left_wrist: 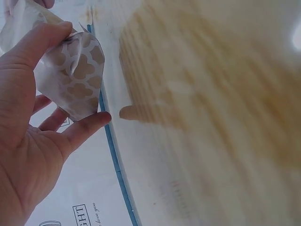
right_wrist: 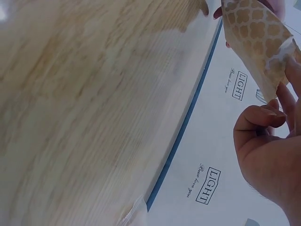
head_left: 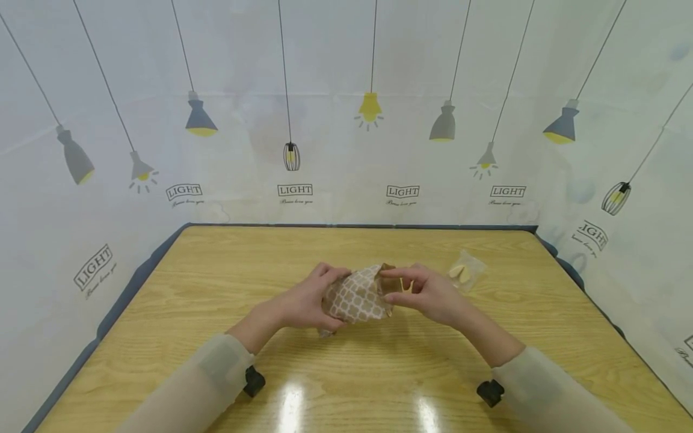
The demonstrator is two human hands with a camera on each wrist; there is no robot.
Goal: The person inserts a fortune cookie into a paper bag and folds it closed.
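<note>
We note a yellowish wood-grain table with white wall covering behind it and at both sides, dark blue edging where they meet. The covering carries printed pendant lamps and repeated LIGHT lettering. Nearer us, two glare spots, apparently reflected light.

Left hand and right hand made two. Patterned bag numbered one. Clear packet counted one, holding one pale folded cookie. Sleeves came to two; small black devices, one near each sleeve, also totalled two. Tabletop numbered one. Printed lamps in head view reached nine: four grey, two blue, two black wire-caged, one yellow. LIGHT labels in same view came to seven, one cut off at right edge.
</note>
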